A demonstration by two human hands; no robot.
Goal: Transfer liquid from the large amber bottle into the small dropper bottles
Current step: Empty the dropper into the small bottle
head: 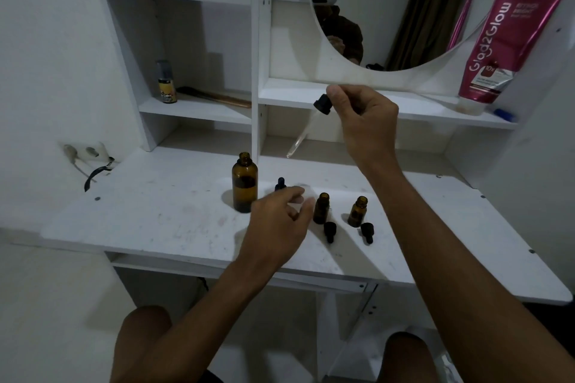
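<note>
The large amber bottle stands uncapped on the white desk. My right hand is raised above the desk, shut on the large dropper by its black cap; the glass pipette slants down to the left. My left hand hovers low over the desk with fingers apart, blurred, just in front of a small capped dropper bottle that it partly hides. Two small amber bottles stand open to the right. A black dropper cap lies in front of each.
A pink tube leans on the right shelf beside a round mirror. A small spray bottle and a wooden-handled tool sit in the left shelf. A wall socket with a black cable lies at the desk's left edge.
</note>
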